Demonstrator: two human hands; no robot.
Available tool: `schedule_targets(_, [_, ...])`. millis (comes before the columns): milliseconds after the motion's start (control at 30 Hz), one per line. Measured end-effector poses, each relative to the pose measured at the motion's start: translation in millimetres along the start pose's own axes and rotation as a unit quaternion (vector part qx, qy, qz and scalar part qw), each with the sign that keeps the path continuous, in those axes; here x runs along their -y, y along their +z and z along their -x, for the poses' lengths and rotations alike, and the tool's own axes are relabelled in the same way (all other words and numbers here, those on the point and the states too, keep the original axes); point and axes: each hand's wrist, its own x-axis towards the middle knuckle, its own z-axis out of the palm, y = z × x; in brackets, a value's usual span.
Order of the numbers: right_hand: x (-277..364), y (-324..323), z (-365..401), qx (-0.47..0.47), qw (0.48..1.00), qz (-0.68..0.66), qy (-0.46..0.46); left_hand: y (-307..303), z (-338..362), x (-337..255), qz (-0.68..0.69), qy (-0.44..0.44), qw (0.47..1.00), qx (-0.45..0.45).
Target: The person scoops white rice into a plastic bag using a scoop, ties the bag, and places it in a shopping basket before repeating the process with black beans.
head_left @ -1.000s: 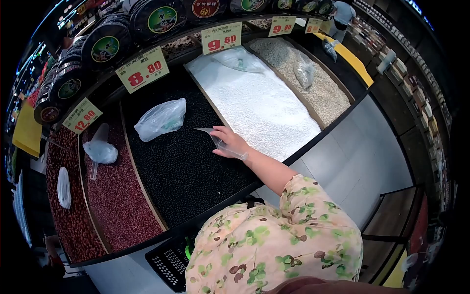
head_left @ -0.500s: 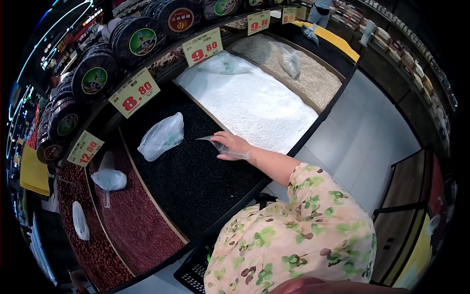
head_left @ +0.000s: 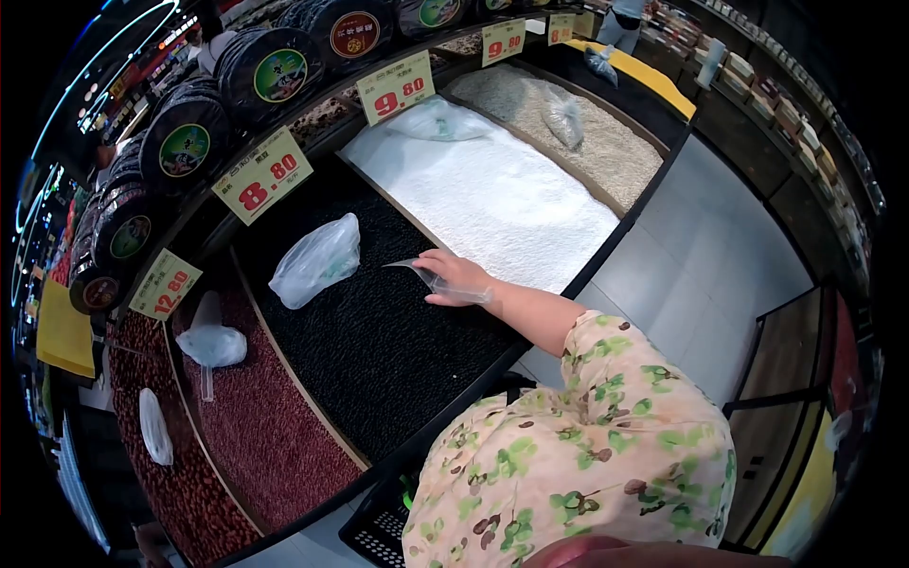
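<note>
My right hand (head_left: 458,278) reaches in from the right, its fingers closed around a clear plastic scoop (head_left: 426,275). The scoop's pointed end faces left, close over a bin of black beans (head_left: 379,360). To the left of the hand, a clear plastic bag (head_left: 317,260) lies crumpled on the beans. My left hand is out of the picture. Below my patterned top, part of a black perforated basket (head_left: 379,532) shows beside the bin's front edge.
White grain (head_left: 511,199) and beige grain (head_left: 540,118) fill bins beyond. Red beans (head_left: 265,417) and darker red pieces (head_left: 180,492) lie to the left, with bagged scoops on them. Price signs (head_left: 262,175) and round packages (head_left: 275,74) line the back. A person (head_left: 620,24) stands far off.
My right hand and the scoop have shifted very slightly right in the view, along with the surroundings. The grip looks the same.
</note>
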Motion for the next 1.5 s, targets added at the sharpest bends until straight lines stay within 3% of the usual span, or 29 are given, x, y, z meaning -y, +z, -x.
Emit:
schedule_targets(867, [-4.2, 2.0, -0.8, -0.014, 1.0, -0.008, -0.019, -5.5, 24.6, 15.1, -0.014, -0.032, 0.999, -0.006])
schedule_targets(1167, [5.4, -2.0, -3.5, 0.015, 0.999, -0.01, 0.031, -29.0, 66.2, 43.2, -0.046, -0.051, 0.997, 0.029])
schedule_targets(1367, [4.8, 0.3, -3.7, 0.01, 0.999, -0.035, 0.039, -94.4, 77.7, -4.9, -0.191, -0.06, 0.967, 0.155])
schedule_targets(1433, [5.5, 0.1, -4.2, 0.013, 0.999, -0.028, 0.039, -106.9, 59.2, -17.0, -0.204, -0.011, 0.971, 0.125])
schedule_targets(1500, [7.0, -0.7, -5.5, 0.019, 0.998, -0.035, 0.043, -130.8, 52.7, -54.9, -0.104, 0.066, 0.991, 0.042])
